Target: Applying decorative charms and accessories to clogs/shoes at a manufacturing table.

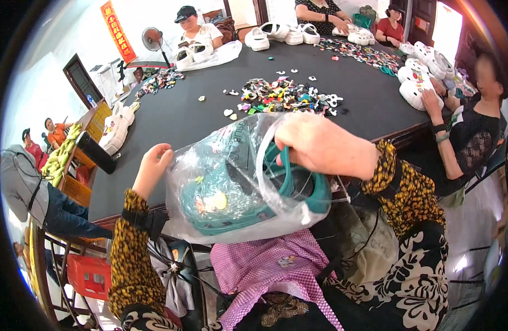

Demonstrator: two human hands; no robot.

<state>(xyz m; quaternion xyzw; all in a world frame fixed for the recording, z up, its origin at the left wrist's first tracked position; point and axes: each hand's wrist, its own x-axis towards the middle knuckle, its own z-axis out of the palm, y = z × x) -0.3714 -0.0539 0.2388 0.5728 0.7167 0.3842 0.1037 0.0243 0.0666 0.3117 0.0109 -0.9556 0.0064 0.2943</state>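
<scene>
Teal clog [254, 198] w/ small charms, inside clear plastic bag [232, 160], held over lap at near edge of black desk [171, 116]. Right hand [320, 146] grip closed on clog's heel strap thru bag mouth. Left hand [152, 165] pinching bag's left edge. Charm pile [281, 96] farther out, mid-desk; white clogs [281, 33] at far side.

Colourful charms [281, 95], white clogs [279, 33], fan [152, 38]

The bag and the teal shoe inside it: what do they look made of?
Bag: thin clear plastic film, glossy; it crinkles, catches glare and shows the contents through it. Teal shoe: probably moulded foam or rubbery plastic, matte, with thick rounded one-piece edges. The left hand and right hand grip them.
</scene>
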